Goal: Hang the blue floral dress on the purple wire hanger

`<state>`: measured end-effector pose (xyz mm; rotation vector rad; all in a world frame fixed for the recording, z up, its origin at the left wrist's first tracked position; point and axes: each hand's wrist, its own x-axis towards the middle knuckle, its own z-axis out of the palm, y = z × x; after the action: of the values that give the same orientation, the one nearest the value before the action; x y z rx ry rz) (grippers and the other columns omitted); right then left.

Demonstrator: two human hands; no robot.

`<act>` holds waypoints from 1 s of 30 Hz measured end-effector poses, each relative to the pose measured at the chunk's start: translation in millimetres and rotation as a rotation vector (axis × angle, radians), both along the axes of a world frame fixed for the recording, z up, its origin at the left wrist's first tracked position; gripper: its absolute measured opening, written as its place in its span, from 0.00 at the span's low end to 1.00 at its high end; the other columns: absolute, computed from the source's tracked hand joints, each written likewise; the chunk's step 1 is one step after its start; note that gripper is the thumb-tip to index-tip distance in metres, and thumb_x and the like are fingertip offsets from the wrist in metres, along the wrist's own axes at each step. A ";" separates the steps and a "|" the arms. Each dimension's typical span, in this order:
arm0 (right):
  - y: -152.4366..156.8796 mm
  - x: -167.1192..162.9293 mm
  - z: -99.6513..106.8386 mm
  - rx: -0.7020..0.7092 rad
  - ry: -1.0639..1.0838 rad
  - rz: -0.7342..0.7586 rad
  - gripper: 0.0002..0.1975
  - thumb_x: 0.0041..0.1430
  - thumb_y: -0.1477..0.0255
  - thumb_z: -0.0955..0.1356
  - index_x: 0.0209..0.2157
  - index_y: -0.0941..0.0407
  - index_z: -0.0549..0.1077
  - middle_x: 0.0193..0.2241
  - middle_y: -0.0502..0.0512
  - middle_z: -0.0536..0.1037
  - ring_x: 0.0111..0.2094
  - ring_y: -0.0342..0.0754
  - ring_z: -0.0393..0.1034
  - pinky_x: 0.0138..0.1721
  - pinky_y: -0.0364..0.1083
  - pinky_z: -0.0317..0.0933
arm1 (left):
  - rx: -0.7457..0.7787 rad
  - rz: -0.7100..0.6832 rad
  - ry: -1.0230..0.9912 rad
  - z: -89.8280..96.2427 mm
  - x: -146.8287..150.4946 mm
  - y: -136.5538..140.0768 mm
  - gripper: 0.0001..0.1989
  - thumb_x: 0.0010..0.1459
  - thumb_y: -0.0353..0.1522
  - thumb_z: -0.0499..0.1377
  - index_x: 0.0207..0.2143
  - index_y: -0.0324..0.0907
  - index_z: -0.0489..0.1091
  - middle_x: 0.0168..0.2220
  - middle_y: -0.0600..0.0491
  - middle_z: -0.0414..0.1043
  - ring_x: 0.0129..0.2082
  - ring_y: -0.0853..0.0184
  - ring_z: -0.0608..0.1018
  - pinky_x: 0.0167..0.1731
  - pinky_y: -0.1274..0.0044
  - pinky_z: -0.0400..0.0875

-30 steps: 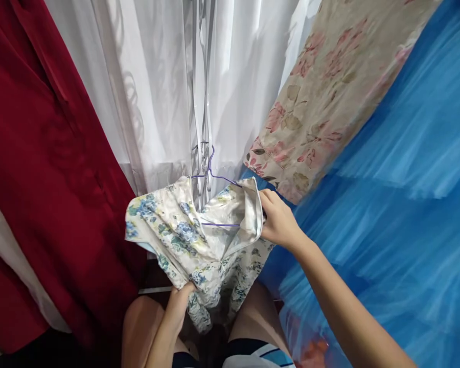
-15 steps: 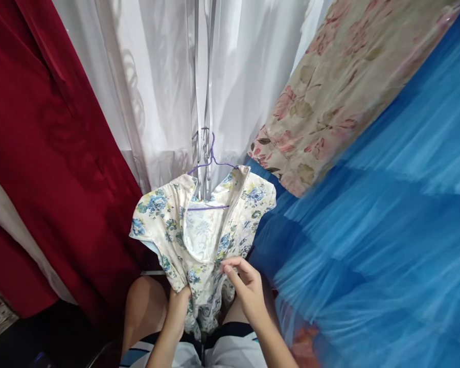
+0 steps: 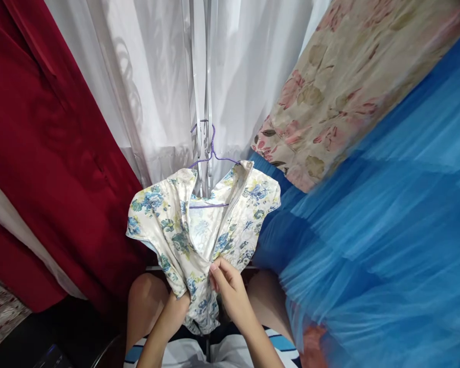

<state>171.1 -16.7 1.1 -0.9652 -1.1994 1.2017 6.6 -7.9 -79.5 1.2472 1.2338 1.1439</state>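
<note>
A white cap-sleeved floral top [image 3: 168, 225] with blue and green flowers hangs from a purple wire hanger [image 3: 214, 153]. Its front opens in a deep V, and its lower part falls between my knees. My right hand [image 3: 230, 286] is closed, thumb and forefinger pinching the fabric where the two neckline edges meet. At the lower left side of the top is my left hand [image 3: 176, 309], its fingers hidden inside or beneath the cloth. Folds run from the neckline down towards that hand.
Thin metal bars [image 3: 199, 76] stand behind the hanger, before a white curtain [image 3: 153, 76]. Red cloth [image 3: 61, 153] hangs left; a beige floral fabric [image 3: 310, 102] and layered blue tulle [image 3: 387, 230] hang right. A dark surface [image 3: 69, 332] lies at lower left.
My right hand has moved left and closed on the neckline edge, drawing the opening into a narrower V. My left hand has slid further under the cloth.
</note>
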 end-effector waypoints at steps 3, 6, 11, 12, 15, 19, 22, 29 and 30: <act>-6.7 1.3 -5.2 -0.061 0.082 -0.023 0.16 0.63 0.63 0.65 0.23 0.55 0.62 0.16 0.43 0.61 0.18 0.40 0.52 0.23 0.42 0.46 | 0.055 0.187 0.052 4.1 -11.3 9.8 0.16 0.52 0.35 0.60 0.45 0.44 0.72 0.40 0.48 0.78 0.48 0.54 0.78 0.48 0.66 0.73; -14.1 -1.8 -10.6 -0.109 0.132 -0.036 0.14 0.60 0.65 0.66 0.23 0.55 0.64 0.15 0.43 0.61 0.17 0.39 0.50 0.21 0.42 0.43 | 0.226 0.407 0.090 10.9 -19.7 14.1 0.22 0.52 0.37 0.63 0.50 0.44 0.66 0.47 0.46 0.74 0.49 0.55 0.77 0.47 0.67 0.73; -19.3 -10.1 -7.5 -0.128 0.086 0.065 0.14 0.61 0.64 0.67 0.25 0.57 0.67 0.17 0.45 0.65 0.19 0.39 0.55 0.23 0.41 0.47 | 0.490 0.189 0.274 23.3 -1.6 -3.2 0.17 0.57 0.33 0.61 0.49 0.44 0.66 0.50 0.46 0.71 0.50 0.58 0.74 0.50 0.68 0.69; -19.6 -10.9 -5.9 -0.125 0.079 0.075 0.15 0.60 0.64 0.68 0.24 0.57 0.66 0.16 0.45 0.66 0.19 0.39 0.56 0.24 0.41 0.48 | 0.489 0.059 0.277 25.3 5.9 -7.7 0.14 0.58 0.32 0.60 0.48 0.43 0.67 0.47 0.47 0.72 0.49 0.60 0.75 0.49 0.70 0.70; -20.9 -10.7 -3.6 -0.149 0.118 0.110 0.17 0.59 0.62 0.70 0.23 0.57 0.66 0.16 0.46 0.67 0.18 0.39 0.57 0.23 0.40 0.49 | 0.432 -0.091 0.224 30.3 26.3 -15.3 0.05 0.62 0.30 0.55 0.41 0.42 0.68 0.36 0.52 0.75 0.37 0.65 0.77 0.39 0.76 0.72; -21.5 -7.3 -7.5 -0.313 0.355 0.137 0.16 0.55 0.60 0.72 0.26 0.59 0.71 0.13 0.44 0.65 0.14 0.36 0.50 0.18 0.39 0.42 | 0.448 -0.057 0.221 39.0 35.7 -13.7 0.07 0.61 0.28 0.53 0.29 0.42 0.65 0.25 0.57 0.69 0.26 0.70 0.73 0.29 0.81 0.68; -18.5 -5.2 -9.6 -0.448 0.565 0.107 0.16 0.49 0.60 0.75 0.27 0.60 0.72 0.12 0.40 0.58 0.14 0.35 0.42 0.17 0.40 0.35 | 0.423 -0.165 0.245 47.3 32.0 -10.8 0.06 0.61 0.28 0.53 0.30 0.41 0.67 0.28 0.55 0.72 0.30 0.69 0.75 0.34 0.80 0.69; 5.0 1.2 24.1 -0.321 0.450 0.006 0.17 0.50 0.58 0.74 0.27 0.60 0.73 0.09 0.40 0.56 0.13 0.35 0.39 0.18 0.42 0.34 | 0.341 -0.290 0.306 61.5 27.1 -9.7 0.06 0.59 0.27 0.54 0.34 0.43 0.71 0.32 0.52 0.75 0.34 0.66 0.77 0.36 0.78 0.69; 12.4 4.3 36.0 -0.281 0.417 -0.001 0.17 0.51 0.59 0.74 0.26 0.59 0.73 0.09 0.40 0.56 0.13 0.35 0.40 0.18 0.42 0.34 | 0.342 -0.302 0.326 62.6 28.2 -9.9 0.06 0.59 0.26 0.54 0.33 0.43 0.71 0.32 0.52 0.74 0.33 0.66 0.76 0.35 0.78 0.69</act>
<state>175.4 -4.4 37.1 -0.8598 -0.7124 1.5100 34.8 -17.8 -16.9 1.8680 1.0565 0.9775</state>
